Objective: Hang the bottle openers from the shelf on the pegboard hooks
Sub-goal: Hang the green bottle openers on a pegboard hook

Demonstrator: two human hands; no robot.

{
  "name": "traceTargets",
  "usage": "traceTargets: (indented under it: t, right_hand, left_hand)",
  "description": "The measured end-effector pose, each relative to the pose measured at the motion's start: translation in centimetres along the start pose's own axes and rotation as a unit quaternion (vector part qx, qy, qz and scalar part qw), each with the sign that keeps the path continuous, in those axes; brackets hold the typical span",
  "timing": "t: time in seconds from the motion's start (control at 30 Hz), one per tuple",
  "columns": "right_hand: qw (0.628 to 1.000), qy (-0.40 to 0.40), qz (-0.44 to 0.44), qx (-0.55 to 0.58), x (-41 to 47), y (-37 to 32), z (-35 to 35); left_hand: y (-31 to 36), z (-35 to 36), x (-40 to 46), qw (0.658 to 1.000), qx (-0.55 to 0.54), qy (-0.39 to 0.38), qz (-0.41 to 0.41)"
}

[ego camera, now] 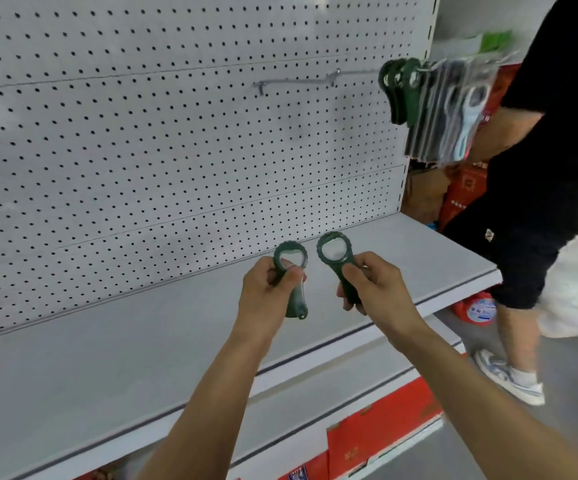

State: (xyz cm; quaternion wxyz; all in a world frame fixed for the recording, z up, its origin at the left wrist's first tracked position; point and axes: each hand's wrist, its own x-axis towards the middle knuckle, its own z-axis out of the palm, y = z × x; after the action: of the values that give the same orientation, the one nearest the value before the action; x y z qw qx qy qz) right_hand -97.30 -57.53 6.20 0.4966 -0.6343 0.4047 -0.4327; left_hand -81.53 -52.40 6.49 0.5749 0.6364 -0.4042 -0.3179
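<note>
My left hand (268, 289) grips a dark green bottle opener (297, 303) by its neck, ring end up. Beside it, my right hand (372, 284) holds a second green bottle opener (332, 251) by its handle, ring end up as well. Both are held above the grey shelf (107, 358), a little apart from each other. On the white pegboard (142, 133), a long metal hook (301, 79) sticks out to the right. Near its tip hang several green openers (400, 88), with packaged light-coloured openers (454, 112) next to them.
A person in black clothes (550, 150) stands close at the right, beside the hanging goods. Red boxes (381, 441) fill the shelf below, and more red boxes (464, 192) stand behind the end of the shelf unit.
</note>
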Motion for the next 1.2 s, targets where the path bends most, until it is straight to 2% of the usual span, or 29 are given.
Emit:
traceTargets:
  t: [0.27,0.6,0.97,1.2]
  right_hand:
    - [0.998,0.025,-0.045,0.031,7.8,-1.5,-6.5]
    - [0.975,0.054,-0.2,0.085,15.6,-5.4,-12.8]
    - [0.958,0.013,-0.254,0.132,19.5,-8.8,-17.1]
    - [0.967,-0.018,-0.229,0.11,22.2,-8.2,-18.0]
  left_hand:
    - [3.3,6.9,6.5,0.999,-0.01,0.007,0.032]
    - [7.6,12.7,12.2,0.996,-0.029,0.024,0.078]
    - [11.6,16.1,12.3,0.988,-0.032,0.095,0.117]
    - [12.2,17.6,11.3,0.984,-0.027,0.144,0.105]
